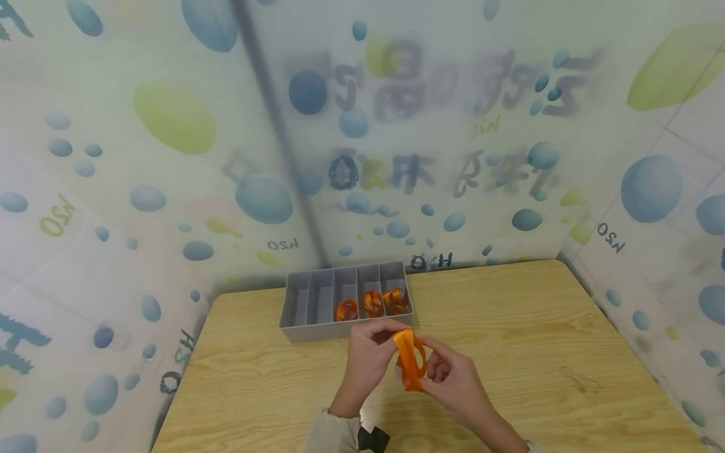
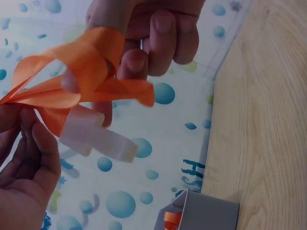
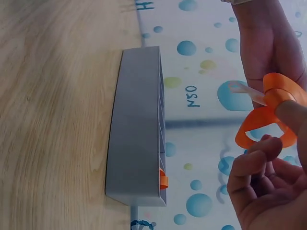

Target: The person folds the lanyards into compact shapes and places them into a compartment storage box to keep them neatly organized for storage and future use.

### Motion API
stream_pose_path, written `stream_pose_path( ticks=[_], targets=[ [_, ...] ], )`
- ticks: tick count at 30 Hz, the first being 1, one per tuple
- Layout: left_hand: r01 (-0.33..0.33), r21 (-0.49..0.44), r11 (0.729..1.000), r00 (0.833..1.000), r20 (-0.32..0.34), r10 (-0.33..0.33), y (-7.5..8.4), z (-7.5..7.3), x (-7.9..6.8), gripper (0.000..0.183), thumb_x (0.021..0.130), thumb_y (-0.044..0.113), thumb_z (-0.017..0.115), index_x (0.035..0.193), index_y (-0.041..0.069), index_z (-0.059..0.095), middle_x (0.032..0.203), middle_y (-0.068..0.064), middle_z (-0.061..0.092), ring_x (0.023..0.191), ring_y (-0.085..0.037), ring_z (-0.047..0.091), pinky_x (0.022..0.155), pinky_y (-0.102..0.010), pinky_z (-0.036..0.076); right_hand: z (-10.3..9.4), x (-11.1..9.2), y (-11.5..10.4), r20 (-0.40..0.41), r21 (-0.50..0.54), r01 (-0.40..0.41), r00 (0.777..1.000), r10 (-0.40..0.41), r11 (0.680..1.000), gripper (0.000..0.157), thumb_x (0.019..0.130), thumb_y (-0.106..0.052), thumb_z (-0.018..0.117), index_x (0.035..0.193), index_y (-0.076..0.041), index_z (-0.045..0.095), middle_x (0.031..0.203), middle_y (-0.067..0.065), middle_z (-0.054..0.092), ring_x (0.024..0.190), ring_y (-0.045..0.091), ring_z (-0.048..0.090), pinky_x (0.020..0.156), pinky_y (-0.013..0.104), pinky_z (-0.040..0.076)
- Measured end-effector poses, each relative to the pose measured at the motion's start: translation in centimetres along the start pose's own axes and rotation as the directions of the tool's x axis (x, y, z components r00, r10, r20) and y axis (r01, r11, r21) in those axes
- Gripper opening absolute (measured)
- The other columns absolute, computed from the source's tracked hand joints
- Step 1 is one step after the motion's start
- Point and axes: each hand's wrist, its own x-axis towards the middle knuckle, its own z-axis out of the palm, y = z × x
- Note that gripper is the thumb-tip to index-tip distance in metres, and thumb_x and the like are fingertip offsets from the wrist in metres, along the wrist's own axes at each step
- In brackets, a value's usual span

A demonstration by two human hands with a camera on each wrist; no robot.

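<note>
Between my two hands is an orange satin ribbon [image 1: 408,362], folded into loops, above the table in front of the box. My left hand [image 1: 368,355] pinches its gathered part between thumb and fingers. My right hand [image 1: 459,384] holds the other side, with a digit inside a loop in the left wrist view. A whitish, translucent strip [image 2: 115,143] hangs beside the loops; what it is or how it is attached I cannot tell. In the right wrist view, the ribbon [image 3: 259,117] is partly hidden by my right hand [image 3: 268,191].
Behind the hands stands a grey divided box [image 1: 317,331] on the wooden table [image 1: 510,314]. Coiled orange ribbons [image 1: 347,309] lie in its three right-hand compartments. A patterned curtain-like wall [image 1: 396,207] rises around the table. A black piece [image 1: 374,438] shows by my left sleeve [image 1: 334,431].
</note>
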Motion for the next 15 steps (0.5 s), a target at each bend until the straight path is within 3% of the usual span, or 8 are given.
stream_pose_path(
  ticks=[7,10,15],
  targets=[
    [0.036,0.005,0.999,0.999,-0.01,-0.036,0.1,0.0,0.1,0.006,0.088,0.0,0.073,0.091,-0.002,0.077,0.088,-0.017,0.074,0.075,-0.015,0.07,0.07,-0.031,0.058,1.0,0.6,0.5,0.048,0.093,0.041,0.998,-0.045,0.995,0.036,0.081,-0.009,0.082,0.115,-0.004,0.071,0.07,0.001,0.054,0.052,0.005,0.045,0.048,0.019,0.038],
    [0.043,0.001,0.999,0.999,-0.013,-0.043,0.2,0.0,0.1,0.006,0.087,-0.002,0.072,0.091,-0.003,0.077,0.088,-0.018,0.074,0.075,-0.015,0.07,0.07,-0.03,0.058,1.2,1.1,1.0,0.09,0.124,0.098,0.99,-0.109,0.987,0.023,0.085,-0.008,0.078,0.107,-0.004,0.071,0.073,0.001,0.058,0.056,0.004,0.049,0.05,0.019,0.043],
    [0.04,0.003,0.999,0.999,-0.015,-0.04,0.5,0.0,0.2,0.008,0.086,-0.007,0.069,0.091,-0.005,0.076,0.088,-0.019,0.073,0.074,-0.014,0.069,0.068,-0.029,0.058,1.4,1.6,1.5,0.158,0.195,0.159,0.969,-0.191,0.968,0.015,0.091,-0.004,0.07,0.104,0.003,0.071,0.085,0.007,0.068,0.067,0.005,0.056,0.058,0.022,0.05]
  ],
)
